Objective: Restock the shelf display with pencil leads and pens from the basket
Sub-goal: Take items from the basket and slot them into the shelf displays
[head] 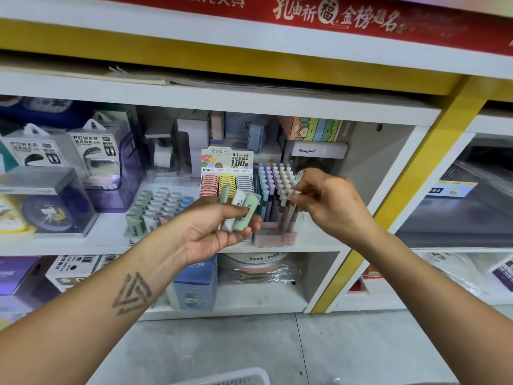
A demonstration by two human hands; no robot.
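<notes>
Pastel plastic everywhere: mint-green, white and pale yellow-green pencil-lead cases (241,211) fanned in the left hand (213,232), palm up, fingers curled beneath and thumb across, probably kept as a ready supply close to the white shelf (194,247). Held just in front of the cardboard lead display box (227,173) with its rows of pink, yellow and grey cases, so each case likely has only a short way to travel.

To the right, touching that box or nearly so, a clear tub of upright pastel pens (274,190), caps up, packed in tight rows. Right hand (330,201) at the tub's right edge, fingertips (298,193) pinched on something small and pale at cap height; a pen cap, most likely, though blur makes it hard to tell. Seemingly seating or straightening a pen in the outer row.

Open room: little between the two hands, since the fanned cases sit just left of the pens. Bare white shelf wall right of the tub, free space for the right wrist. Overhead, the next shelf board hangs well above the pen caps. Left of the lead box, a low clear tray of green and blue erasers (155,205).

White mesh plastic basket (236,379) at the bottom edge, on the grey floor (222,343), only its rim showing; contents hidden.
</notes>
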